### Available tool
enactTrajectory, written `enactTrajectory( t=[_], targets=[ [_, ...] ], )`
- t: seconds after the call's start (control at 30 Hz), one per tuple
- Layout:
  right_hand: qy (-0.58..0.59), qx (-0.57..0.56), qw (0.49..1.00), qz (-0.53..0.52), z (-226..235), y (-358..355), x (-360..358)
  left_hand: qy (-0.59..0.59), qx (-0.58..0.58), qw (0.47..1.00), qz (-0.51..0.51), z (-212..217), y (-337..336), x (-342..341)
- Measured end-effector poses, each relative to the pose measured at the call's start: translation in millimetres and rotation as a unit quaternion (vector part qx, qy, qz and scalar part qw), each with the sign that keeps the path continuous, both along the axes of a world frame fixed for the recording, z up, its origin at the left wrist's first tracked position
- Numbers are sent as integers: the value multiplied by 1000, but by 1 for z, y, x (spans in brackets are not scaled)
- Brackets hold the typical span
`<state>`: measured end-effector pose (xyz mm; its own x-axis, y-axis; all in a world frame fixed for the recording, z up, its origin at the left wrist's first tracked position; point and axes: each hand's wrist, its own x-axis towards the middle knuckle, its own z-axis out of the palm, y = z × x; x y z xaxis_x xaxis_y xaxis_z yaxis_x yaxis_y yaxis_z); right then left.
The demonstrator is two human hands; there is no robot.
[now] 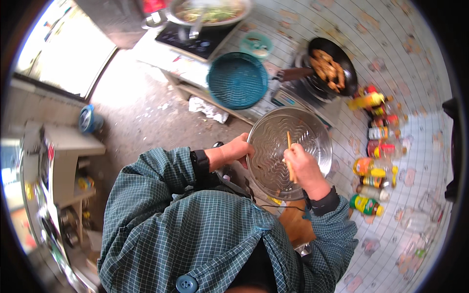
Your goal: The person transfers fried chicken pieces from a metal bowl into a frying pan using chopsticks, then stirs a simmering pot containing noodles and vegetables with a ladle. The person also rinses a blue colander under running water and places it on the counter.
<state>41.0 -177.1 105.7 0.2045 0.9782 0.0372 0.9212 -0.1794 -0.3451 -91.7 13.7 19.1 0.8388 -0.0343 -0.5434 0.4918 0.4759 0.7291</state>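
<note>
A wide stainless steel basin (pixel 267 168) is tilted in front of me, with dark specks on its ridged bottom. My left hand (pixel 240 148) is closed on its left rim, fingers partly hidden behind the wall. Over the inside of the basin, my right hand (pixel 304 167) is wrapped round a pair of wooden chopsticks (pixel 288 139), which stick out at both ends of the fist. Just beyond the basin stands a teal plastic colander (pixel 238 80). A black frying pan (pixel 349 66) with browned pieces of food (pixel 328 68) sits at the far right.
Several sauce and oil bottles (pixel 383 149) line the right side of the tiled counter. At the back, a pan of shredded green food (pixel 210 13) rests on a black cooktop (pixel 188 39). A wooden board (pixel 294 224) lies near my right elbow. A blue bucket (pixel 90 119) stands left on the floor.
</note>
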Motion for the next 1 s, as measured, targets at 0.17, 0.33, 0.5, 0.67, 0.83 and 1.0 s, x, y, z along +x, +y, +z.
enactTrajectory(
  t=[0.17,0.33,0.5,0.67,0.83,1.0],
  targets=[
    [-117,-28,970,212,-24,65,-63,48,32,987,147,1,25,-114],
    [-91,-1,926,366,-11,154,-157,-9,31,950,311,4,52,-253],
    [-104,-40,840,531,-24,257,-285,31,25,876,481,-6,73,-406],
    [-112,-10,729,676,-45,360,-464,48,-20,755,653,-17,97,-573],
    [-120,57,654,745,-47,433,-631,20,10,618,786,-41,119,-709],
    [-106,33,615,780,-61,501,-754,29,-2,551,834,-32,154,-805]
  ],
)
